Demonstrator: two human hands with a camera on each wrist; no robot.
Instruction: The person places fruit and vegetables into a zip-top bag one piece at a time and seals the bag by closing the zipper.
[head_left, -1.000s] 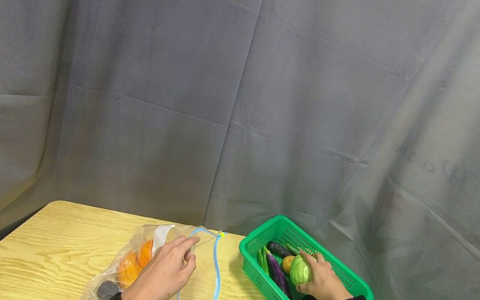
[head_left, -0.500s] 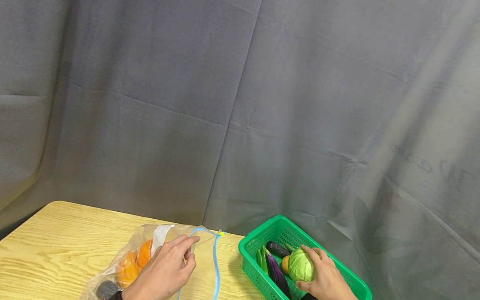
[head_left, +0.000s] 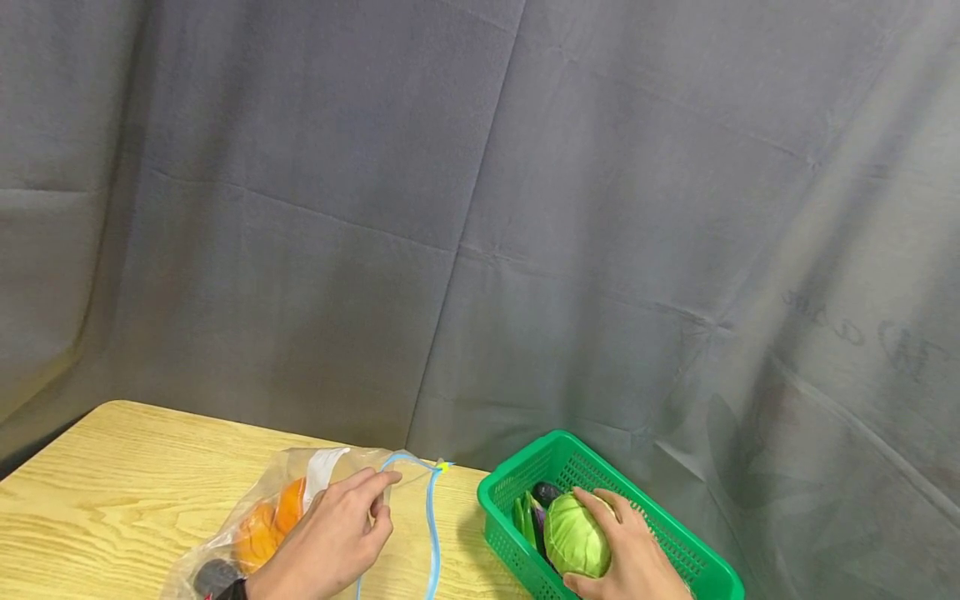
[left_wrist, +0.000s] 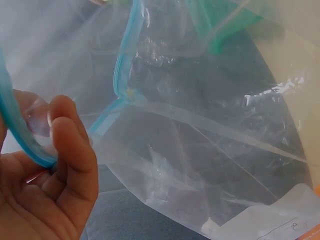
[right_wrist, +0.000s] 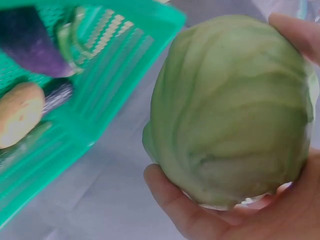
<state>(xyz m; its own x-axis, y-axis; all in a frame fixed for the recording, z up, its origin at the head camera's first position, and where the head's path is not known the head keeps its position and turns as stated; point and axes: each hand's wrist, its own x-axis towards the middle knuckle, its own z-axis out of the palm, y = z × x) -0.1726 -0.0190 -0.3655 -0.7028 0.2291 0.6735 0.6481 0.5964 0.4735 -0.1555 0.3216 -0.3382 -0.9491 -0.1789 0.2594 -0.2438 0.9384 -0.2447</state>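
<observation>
My right hand [head_left: 626, 554] grips a round green cabbage [head_left: 576, 537] over the green plastic basket [head_left: 506, 550]. In the right wrist view, thumb and fingers spread around the cabbage [right_wrist: 230, 105], which is apart from the basket wall. My left hand [head_left: 333, 533] is at the mouth of a clear zip bag [head_left: 405, 533] with a blue zip strip. The left wrist view shows its curled fingers holding the bag's blue edge [left_wrist: 27, 147]. Orange round produce [head_left: 258, 533] and a dark item [head_left: 217, 577] lie inside the bag, partly covered by my left hand and wrist.
Inside the basket are an eggplant [right_wrist: 30, 40], a potato-like item [right_wrist: 20, 115], green pods [right_wrist: 67, 37] and other dark and green vegetables. The wooden table [head_left: 127, 467] ends at a grey curtain [head_left: 300, 250] behind. A white label [head_left: 324, 468] shows on the bag.
The cabbage has come up from among the basket's vegetables and shifted left in my right hand, now covering much of the eggplant. My left hand and the bag stay in place.
</observation>
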